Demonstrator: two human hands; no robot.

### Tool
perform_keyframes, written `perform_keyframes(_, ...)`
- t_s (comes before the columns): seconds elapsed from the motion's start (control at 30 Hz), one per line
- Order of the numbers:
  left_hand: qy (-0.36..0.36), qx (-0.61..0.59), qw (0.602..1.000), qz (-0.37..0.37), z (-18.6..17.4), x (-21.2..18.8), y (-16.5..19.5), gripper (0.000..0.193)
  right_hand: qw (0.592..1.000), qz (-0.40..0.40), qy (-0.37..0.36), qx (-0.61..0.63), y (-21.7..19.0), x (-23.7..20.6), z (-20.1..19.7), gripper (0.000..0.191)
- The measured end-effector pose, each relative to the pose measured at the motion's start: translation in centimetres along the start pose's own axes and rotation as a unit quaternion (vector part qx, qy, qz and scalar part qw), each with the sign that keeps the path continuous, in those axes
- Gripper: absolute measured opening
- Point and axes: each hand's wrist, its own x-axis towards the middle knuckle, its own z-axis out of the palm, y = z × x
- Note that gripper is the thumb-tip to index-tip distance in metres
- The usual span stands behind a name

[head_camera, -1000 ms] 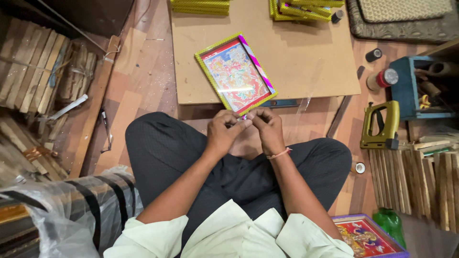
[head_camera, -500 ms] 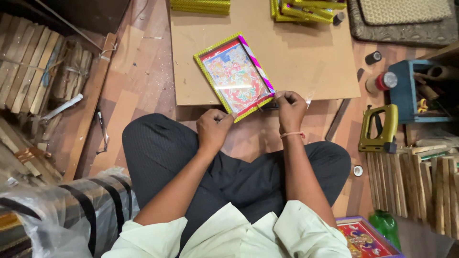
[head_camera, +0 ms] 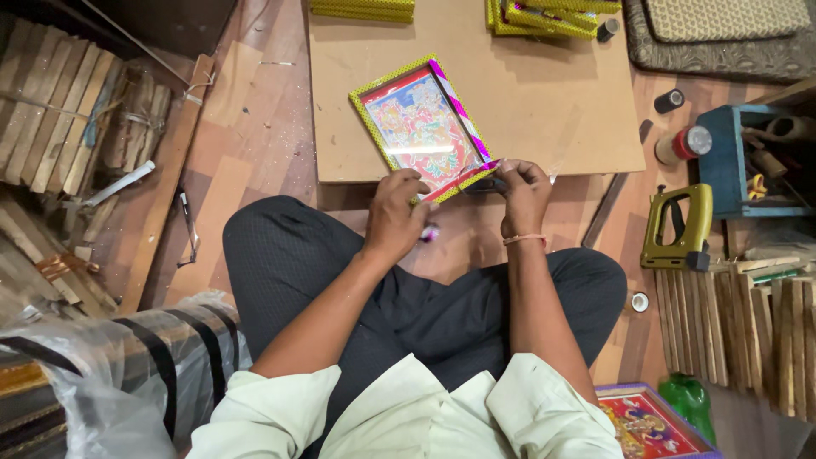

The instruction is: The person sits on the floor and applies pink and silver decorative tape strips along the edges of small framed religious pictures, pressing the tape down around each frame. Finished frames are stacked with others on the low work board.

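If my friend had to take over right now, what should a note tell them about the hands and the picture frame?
Left hand: fingers grip the near corner of the framed picture.
Right hand: pinches the frame's near edge, where a pink strip runs along the side.
The framed picture lies tilted on the brown board, near corner over the board's front edge.
Done: pink strip covers the right side; the other sides show yellow-green trim.
Left: cannot tell how much more strip goes on.
Nearby: yellow staple gun on the floor to the right, yellow-green frames stacked at the board's far end.

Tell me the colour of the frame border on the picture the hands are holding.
Yellow-green patterned border with a magenta strip along one side, on the framed picture; head view.
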Motion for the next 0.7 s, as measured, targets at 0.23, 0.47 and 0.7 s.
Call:
perform_keyframes(0.23,-0.018,0.064,0.997,0.045,-0.9,-0.2,-0.5,0.026,0.999,-0.033,0.010,-0.030,1.2,0.1,0.4,0.010)
perform_keyframes(0.47,-0.044,0.173,0.981,0.075,-0.2,-0.7,-0.5,0.037,0.987,-0.140,0.015,-0.078,1.9,-0.4,0.9,0.010)
perform_keyframes(0.7,-0.014,0.171,0.984,0.055,0.1,-0.6,-0.7,0.041,0.978,-0.189,-0.057,-0.061,-2.3,-2.7,1.4,0.010)
